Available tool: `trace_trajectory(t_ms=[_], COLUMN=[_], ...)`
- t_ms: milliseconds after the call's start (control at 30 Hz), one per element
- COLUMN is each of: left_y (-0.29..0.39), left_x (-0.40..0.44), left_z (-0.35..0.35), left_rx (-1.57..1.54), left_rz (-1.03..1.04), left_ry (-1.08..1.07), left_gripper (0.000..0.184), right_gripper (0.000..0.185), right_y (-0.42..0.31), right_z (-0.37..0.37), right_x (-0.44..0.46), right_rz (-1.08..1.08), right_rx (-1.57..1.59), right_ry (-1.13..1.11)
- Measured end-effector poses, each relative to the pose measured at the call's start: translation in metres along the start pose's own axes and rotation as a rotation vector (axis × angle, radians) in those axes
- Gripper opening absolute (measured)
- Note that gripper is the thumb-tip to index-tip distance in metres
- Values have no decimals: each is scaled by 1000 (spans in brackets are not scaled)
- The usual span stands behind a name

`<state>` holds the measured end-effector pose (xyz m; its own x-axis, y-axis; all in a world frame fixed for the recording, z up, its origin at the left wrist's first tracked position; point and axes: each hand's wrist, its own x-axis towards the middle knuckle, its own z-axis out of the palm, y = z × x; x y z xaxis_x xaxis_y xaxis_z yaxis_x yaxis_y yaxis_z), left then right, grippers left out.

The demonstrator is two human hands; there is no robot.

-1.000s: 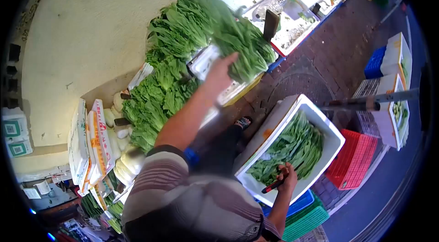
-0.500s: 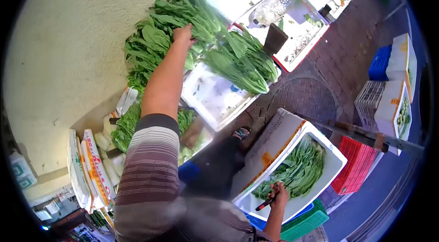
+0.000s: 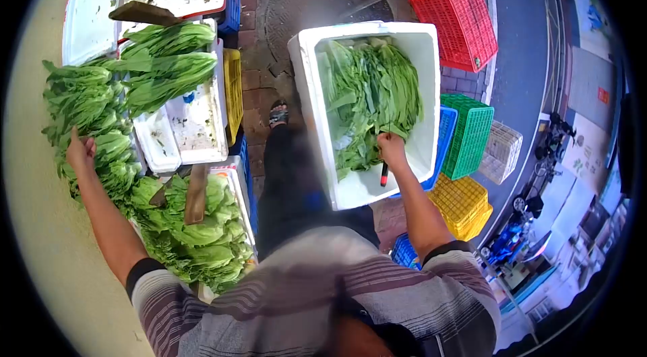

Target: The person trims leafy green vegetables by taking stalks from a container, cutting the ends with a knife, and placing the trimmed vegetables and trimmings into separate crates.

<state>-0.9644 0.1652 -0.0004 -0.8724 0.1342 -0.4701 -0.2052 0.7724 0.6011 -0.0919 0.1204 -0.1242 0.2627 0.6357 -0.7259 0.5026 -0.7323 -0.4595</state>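
My left hand (image 3: 81, 151) rests against a pile of long leafy lettuce (image 3: 108, 131) by the wall, index finger stretched out, holding nothing that I can see. My right hand (image 3: 391, 149) is closed round a knife with a black and red handle (image 3: 384, 175). Its blade is mostly hidden against the greens. That hand is over a white foam box (image 3: 426, 53), touching the long leafy greens (image 3: 367, 97) that lie inside. Two more bunches of lettuce (image 3: 172, 74) lie across a white foam tray (image 3: 195, 131) to the left.
Broad green lettuces (image 3: 195, 242) fill a crate at lower left, with a wooden piece (image 3: 196, 194) on top. Red (image 3: 455, 23), green (image 3: 460, 134) and yellow (image 3: 459, 202) plastic crates stand at right. A sandalled foot (image 3: 278, 113) is on the brick paving (image 3: 251, 97).
The view has swung to the right and down, bringing the foam box to the middle. My left hand is now lower on the lettuce pile; my right hand stays at the box with the knife.
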Motion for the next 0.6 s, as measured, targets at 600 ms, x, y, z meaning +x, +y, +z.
trace_trajectory(t_ms=[600], left_y=[-148], left_x=[-476], left_z=[311], left_rx=[-2], left_rz=[111], left_ry=[-1287], left_gripper=[50], right_gripper=[35], right_y=[-108], right_z=[39], right_x=[116], right_rz=[-362], right_rx=[-540], right_ry=[147])
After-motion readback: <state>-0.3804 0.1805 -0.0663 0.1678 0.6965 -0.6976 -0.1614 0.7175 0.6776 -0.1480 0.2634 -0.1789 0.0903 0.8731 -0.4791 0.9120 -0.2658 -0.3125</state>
